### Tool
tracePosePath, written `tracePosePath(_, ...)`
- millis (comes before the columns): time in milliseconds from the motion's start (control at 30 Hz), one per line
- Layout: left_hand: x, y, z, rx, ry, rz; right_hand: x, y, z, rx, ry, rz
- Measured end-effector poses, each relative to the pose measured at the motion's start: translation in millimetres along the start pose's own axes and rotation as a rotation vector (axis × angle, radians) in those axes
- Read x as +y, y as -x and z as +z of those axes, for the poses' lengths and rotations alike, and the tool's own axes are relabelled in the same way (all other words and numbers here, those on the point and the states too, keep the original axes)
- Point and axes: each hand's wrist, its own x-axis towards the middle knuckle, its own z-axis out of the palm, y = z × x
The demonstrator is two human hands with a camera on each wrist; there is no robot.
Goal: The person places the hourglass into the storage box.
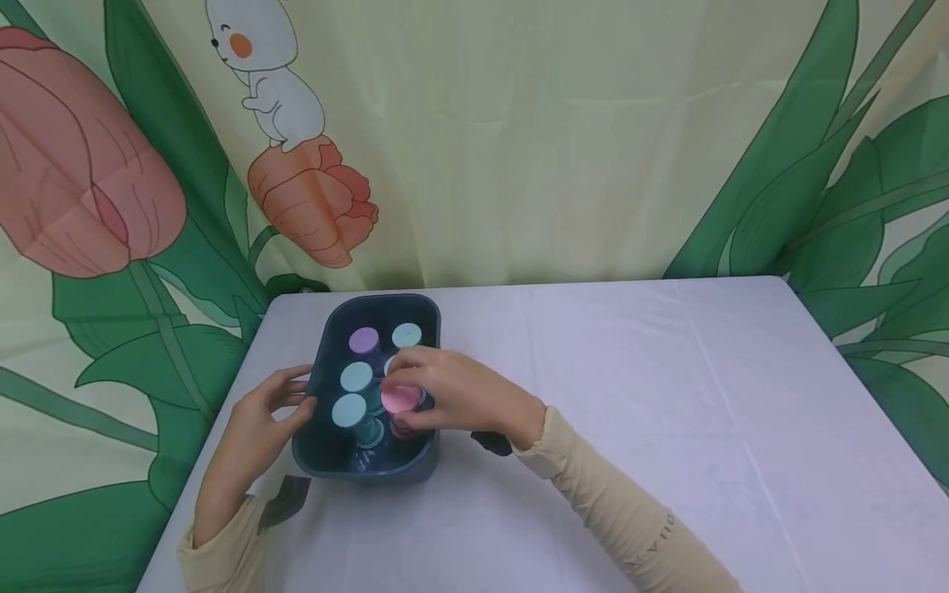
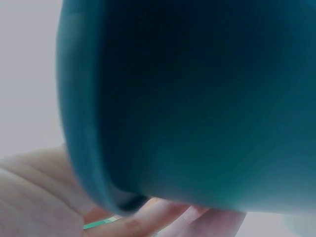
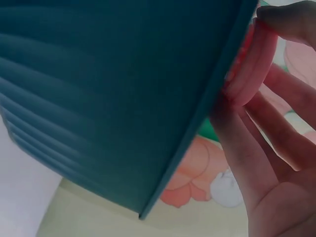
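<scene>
A dark blue oblong bin (image 1: 363,474) stands at the left of the table, with several round-topped pieces in it. My right hand (image 1: 470,394) reaches over its right rim and grips a pink round-topped piece (image 1: 401,399) by the top, thumb on the near side. In the right wrist view the fingers and thumb surround the ridged pink top (image 3: 254,71) at the rim. My left hand (image 1: 255,424) holds the bin's left side, thumb at the rim. Two pale teal tops (image 1: 349,410) and a purple top (image 1: 364,340) show inside; the right fingers partly hide another.
A light teal top (image 1: 406,334) is at the bin's far right corner. White cloth covers the table (image 1: 630,412). Behind it hangs a curtain (image 1: 519,140) printed with tulips, leaves and a rabbit on a carrot.
</scene>
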Motion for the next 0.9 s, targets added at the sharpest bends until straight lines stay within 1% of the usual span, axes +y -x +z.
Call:
tracePosePath(133, 0.6, -0.2, 0.0, -0.002, -0.001, -0.003, 1.3, -3.5, 4.8, -0.043, 0.022, 0.025)
tracePosePath(500, 1.2, 0.5, -0.6, 0.005, -0.005, 0.005, 1.9, -13.8, 14.3, -0.110, 0.055, 0.079)
tracePosePath(633, 1.6, 0.8, -0.8, 0.010, -0.007, 0.011, 2.8, -17.1, 18.0, -0.136, 0.085, 0.096)
tracePosePath(900, 1.1, 0.7, 0.3, 0.010, -0.013, 0.005, 3.6, -23.7, 22.7, -0.177, 0.145, 0.110)
